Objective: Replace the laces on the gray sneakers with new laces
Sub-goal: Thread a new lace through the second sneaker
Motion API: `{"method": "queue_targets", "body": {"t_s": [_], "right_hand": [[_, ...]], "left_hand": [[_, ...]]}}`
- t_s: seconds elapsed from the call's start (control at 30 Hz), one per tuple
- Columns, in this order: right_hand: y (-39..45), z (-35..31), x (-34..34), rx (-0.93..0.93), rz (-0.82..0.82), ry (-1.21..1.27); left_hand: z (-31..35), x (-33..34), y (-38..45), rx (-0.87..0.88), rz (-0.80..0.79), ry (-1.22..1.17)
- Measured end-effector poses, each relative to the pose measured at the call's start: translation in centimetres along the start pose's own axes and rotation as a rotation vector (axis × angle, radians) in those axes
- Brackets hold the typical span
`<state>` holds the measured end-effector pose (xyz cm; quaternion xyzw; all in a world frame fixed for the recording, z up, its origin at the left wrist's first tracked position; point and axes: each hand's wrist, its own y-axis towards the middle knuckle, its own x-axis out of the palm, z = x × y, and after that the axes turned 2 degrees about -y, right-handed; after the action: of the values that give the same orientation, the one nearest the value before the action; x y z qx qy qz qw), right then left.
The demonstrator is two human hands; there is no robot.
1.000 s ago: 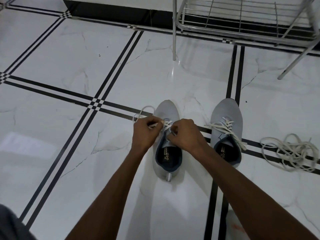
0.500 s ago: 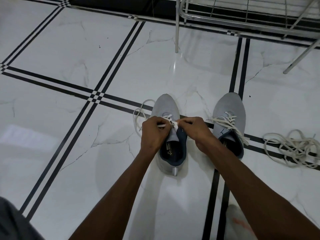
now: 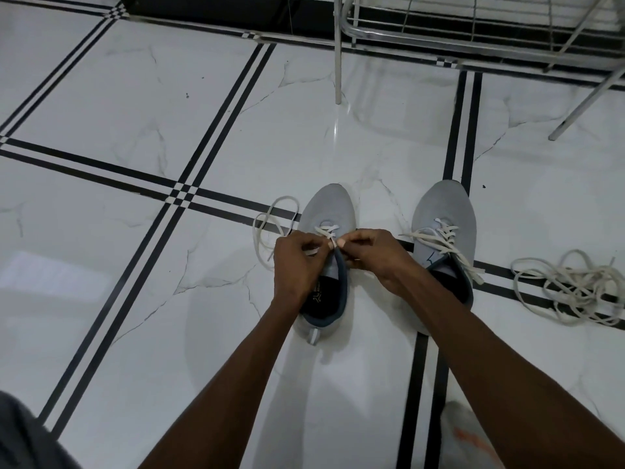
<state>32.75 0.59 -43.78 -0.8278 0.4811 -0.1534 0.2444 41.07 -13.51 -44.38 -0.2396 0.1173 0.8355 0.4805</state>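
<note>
Left gray sneaker (image 3: 329,211) stands on the white marble floor (image 3: 135,113) at centre, toe toward 12 o'clock. Upper is plain gray knit; collar and lining dark blue, with a printed logo on the insole. A white lace (image 3: 324,230) crosses the lowest eyelets only; its free end loops on the floor at the shoe's 10 o'clock. Left hand (image 3: 293,265) has its fingers curled, pinching a lace strand over the tongue. Right hand (image 3: 375,255) pinches the other strand between thumb and forefinger, fingertips nearly touching the left hand's.

Right gray sneaker (image 3: 444,211) sits just beside at 3 o'clock, same colours, laced further up with white lace, ends trailing loose over its right side.

Tangled pile of white laces (image 3: 575,286) lies on the floor further out at 3 o'clock, apart from both shoes. Metal rack (image 3: 439,38) stands at 1 o'clock, legs on the floor.
</note>
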Motion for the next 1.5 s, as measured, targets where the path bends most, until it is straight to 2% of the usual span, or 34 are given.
{"method": "queue_targets", "body": {"t_s": [0.13, 0.27, 0.47, 0.5, 0.57, 0.63, 0.7, 0.8, 0.87, 0.97, 1.1, 1.13, 1.2, 1.3, 1.33, 1.4, 1.5], "right_hand": [[0.8, -0.2, 0.9, -0.054, 0.085, -0.187], [1.2, -0.3, 1.1, -0.060, 0.139, -0.228], [0.5, -1.5, 0.1, -0.075, 0.154, -0.171], [0.5, -1.8, -0.9, -0.098, 0.207, -0.236], [0.9, -2.1, -3.8, -0.203, 0.371, -0.563], [0.9, -2.2, -5.6, -0.302, 0.448, -0.820], [0.7, -2.2, -4.9, -0.431, 0.415, -0.934], [0.7, -1.7, -1.2, -0.569, 0.222, -0.948], [1.2, -0.8, 0.7, -0.571, 0.149, -0.968], [1.8, -0.3, 0.7, -0.545, 0.191, -1.066], [1.0, -0.3, -3.5, -0.232, 0.331, -1.275], [0.7, -0.2, -3.9, -0.225, 0.355, -1.333], [0.6, -0.1, -3.1, -0.410, 0.377, -1.347], [0.9, -1.0, 0.3, -0.578, 0.194, -1.118], [1.1, -0.9, 1.0, -0.558, 0.169, -1.107], [1.3, -0.4, 0.6, -0.488, 0.238, -1.191], [0.4, 0.1, -2.1, -0.259, 0.326, -1.307]], "left_hand": [[0.2, -0.1, -0.4, 0.023, 0.172, 0.188], [1.1, 0.4, -1.2, 0.050, 0.014, 0.195], [1.2, 0.1, -0.5, -0.044, 0.045, 0.196], [1.2, 0.0, -0.3, -0.064, 0.062, 0.196], [1.2, -0.1, -0.2, -0.081, 0.084, 0.152], [1.3, -0.1, -0.3, -0.073, 0.084, 0.097], [1.4, -0.1, -0.3, -0.063, 0.072, 0.065], [1.2, 0.0, -0.3, -0.050, 0.056, 0.033], [0.9, 0.0, -0.3, -0.029, 0.046, 0.029], [0.7, 0.0, -0.2, -0.009, 0.040, 0.063], [1.0, -0.1, -0.5, -0.029, 0.048, 0.078], [1.1, -0.2, -0.5, -0.035, 0.053, 0.077], [1.2, -0.1, -0.3, -0.034, 0.058, 0.056], [1.5, 0.0, -0.3, -0.048, 0.065, 0.047], [1.4, -0.1, -0.2, -0.044, 0.063, 0.054], [1.3, -0.1, -0.2, -0.033, 0.050, 0.088], [1.4, -0.2, -0.3, -0.023, 0.033, 0.112]]}}
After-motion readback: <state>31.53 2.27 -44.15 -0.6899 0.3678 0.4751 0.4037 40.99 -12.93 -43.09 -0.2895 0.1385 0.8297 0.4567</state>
